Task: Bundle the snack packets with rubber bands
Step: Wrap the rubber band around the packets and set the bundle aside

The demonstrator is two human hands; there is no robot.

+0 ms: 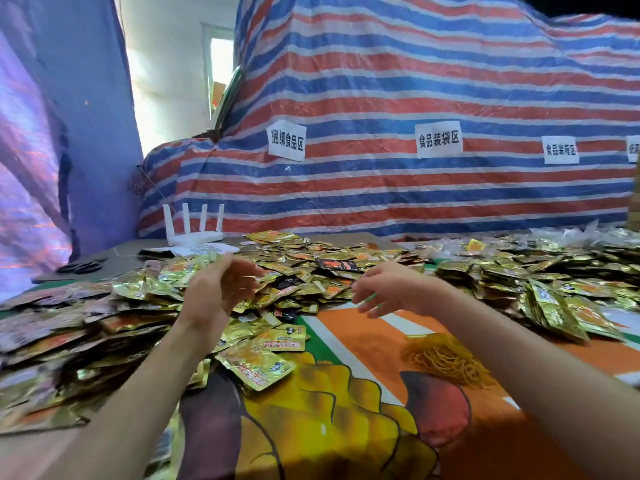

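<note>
Snack packets (pixel 294 271), mostly gold foil with orange print, lie in a loose heap across the middle of the table, spreading to its left edge and back toward the far side. A few dark packets are mixed in, one black packet (pixel 337 264) lying on top near the centre. A further mass of gold packets (pixel 554 306) occupies the right side, where several stand packed on edge in tight stacks; whether these are banded cannot be told. The rubber bands (pixel 446 362), a tangled yellow-orange pile, rest on bare cloth near the right forearm, apart from the main heap. The left hand (pixel 218 289) is raised over the near edge of the heap, palm turned inward and fingers loosely bent, and nothing is seen in its grasp; its outline is blurred. The right hand (pixel 391 289) hovers opposite it, just above the heap's near right margin, fingers relaxed and pointing toward the left hand, holding nothing visible. The two hands are apart and neither touches a packet. The table cloth (pixel 363 341) is orange with white and green stripes and a printed cartoon figure. At the far left of the table stand a white router (pixel 194 226) with four upright antennas and black scissors (pixel 81 266). Behind the table hangs a red, blue and white striped tarpaulin (pixel 381 81) carrying white paper labels (pixel 438 140). A purple sheet (pixel 52 133) hangs at the left.
</note>
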